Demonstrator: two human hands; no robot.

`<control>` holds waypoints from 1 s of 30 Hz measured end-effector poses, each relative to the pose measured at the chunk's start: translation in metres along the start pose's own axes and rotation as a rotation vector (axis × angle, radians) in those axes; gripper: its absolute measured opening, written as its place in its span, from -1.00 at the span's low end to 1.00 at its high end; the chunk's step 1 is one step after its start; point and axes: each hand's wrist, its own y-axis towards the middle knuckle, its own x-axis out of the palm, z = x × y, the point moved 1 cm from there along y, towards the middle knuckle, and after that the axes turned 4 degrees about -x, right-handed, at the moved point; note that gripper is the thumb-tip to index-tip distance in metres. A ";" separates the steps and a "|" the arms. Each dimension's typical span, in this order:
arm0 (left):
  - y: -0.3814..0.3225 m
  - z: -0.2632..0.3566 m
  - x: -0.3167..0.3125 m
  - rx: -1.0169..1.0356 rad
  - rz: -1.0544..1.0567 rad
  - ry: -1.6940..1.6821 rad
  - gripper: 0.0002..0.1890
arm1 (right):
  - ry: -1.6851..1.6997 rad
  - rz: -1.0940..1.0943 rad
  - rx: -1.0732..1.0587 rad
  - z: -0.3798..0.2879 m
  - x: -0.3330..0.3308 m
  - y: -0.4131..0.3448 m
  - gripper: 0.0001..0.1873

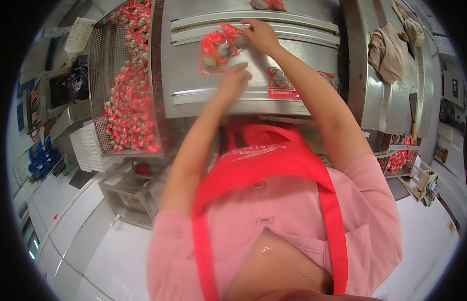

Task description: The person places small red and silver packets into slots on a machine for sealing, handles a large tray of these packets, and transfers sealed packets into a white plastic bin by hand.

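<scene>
Several clear-and-red plastic food pouches (pixel 211 62) with rounded pale contents lie overlapping on a stainless steel work surface (pixel 188 81). My right hand (pixel 261 35) pinches the edge of the rightmost pouch (pixel 241 40) in this group, between thumb and fingers. Just below the group, my left hand (pixel 235 82) hovers slightly blurred, fingers apart and nothing visible in it. Under my right forearm lies another red pouch (pixel 280 79), printed side up and partly hidden. Metal rails (pixel 308 32) cross the surface behind and beneath the pouches.
To the left stands a perforated metal bin (pixel 96 82) heaped with small red packets (pixel 128 113). One more pouch (pixel 268 4) lies at the far edge. On the right-hand metal counter (pixel 380 101) are a crumpled cloth (pixel 387 52) and a wooden-handled scraper (pixel 413 114).
</scene>
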 end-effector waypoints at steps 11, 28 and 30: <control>0.015 -0.026 -0.029 -0.575 0.323 -0.414 -0.80 | 0.388 -0.164 0.231 -0.001 -0.002 -0.048 -0.79; 0.007 -0.050 -0.010 -0.699 -0.156 -0.667 -0.87 | 0.169 -0.199 0.432 0.028 -0.002 -0.121 -0.87; 0.004 -0.061 -0.007 -0.656 -0.128 -0.585 -0.83 | 0.177 -0.225 0.417 0.023 0.000 -0.123 -0.87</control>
